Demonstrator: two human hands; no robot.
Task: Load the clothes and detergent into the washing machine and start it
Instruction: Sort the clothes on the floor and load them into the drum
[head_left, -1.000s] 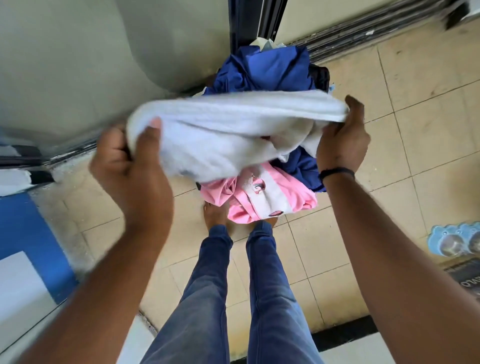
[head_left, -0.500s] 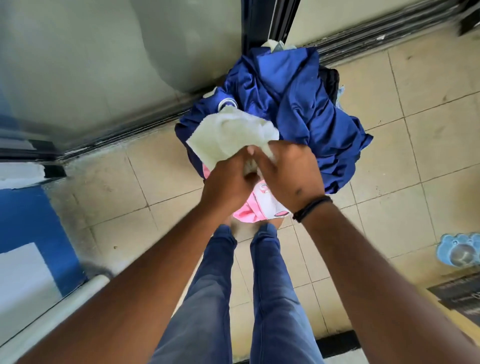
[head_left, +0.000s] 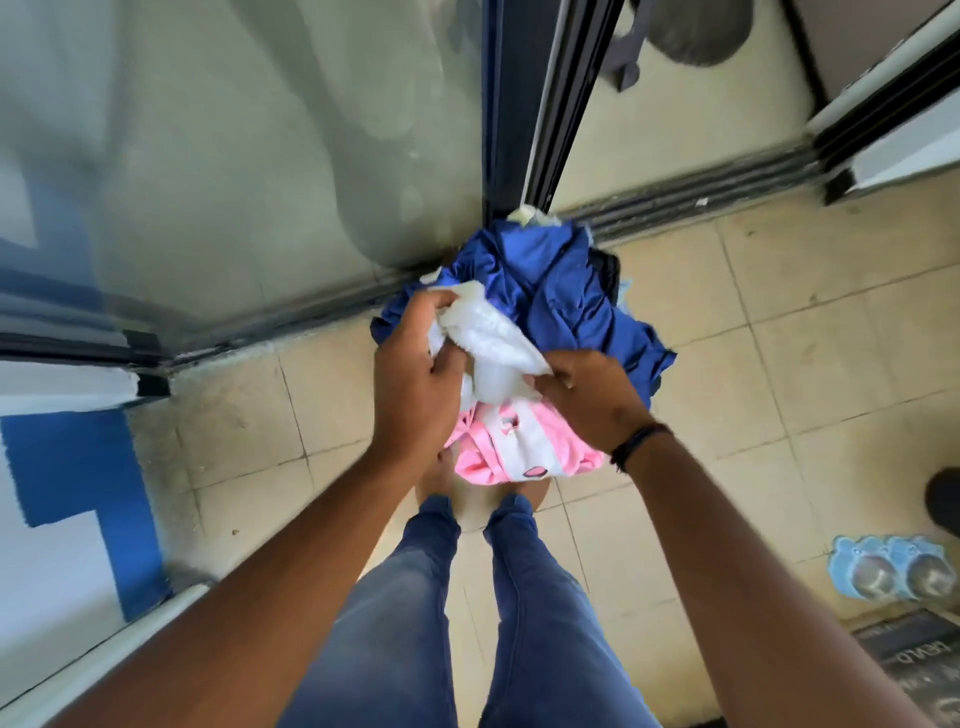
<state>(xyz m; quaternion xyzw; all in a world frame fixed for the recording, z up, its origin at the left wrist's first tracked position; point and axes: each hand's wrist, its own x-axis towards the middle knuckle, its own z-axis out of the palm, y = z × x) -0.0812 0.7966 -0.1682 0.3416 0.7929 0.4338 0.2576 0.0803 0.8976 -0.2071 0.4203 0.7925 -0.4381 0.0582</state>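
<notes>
From the head view we see our left hand (head_left: 415, 384) and right hand (head_left: 592, 400) both grasping the white towel (head_left: 493, 343), bunched over the blue garment (head_left: 561, 296) and pink garment (head_left: 519, 447), piled on the tiled floor (head_left: 779, 364) beside the glass door (head_left: 234, 156).

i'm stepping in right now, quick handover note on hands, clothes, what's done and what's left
Left hand grips the white towel; right hand pinches its other end.
The towel sits on a pile with the blue garment and pink garment, low in front of the person's feet on the tiled floor.
Done: nothing loaded that shows.
Left: washing machine and detergent are not in view; load the clothes, add detergent, start.
</notes>
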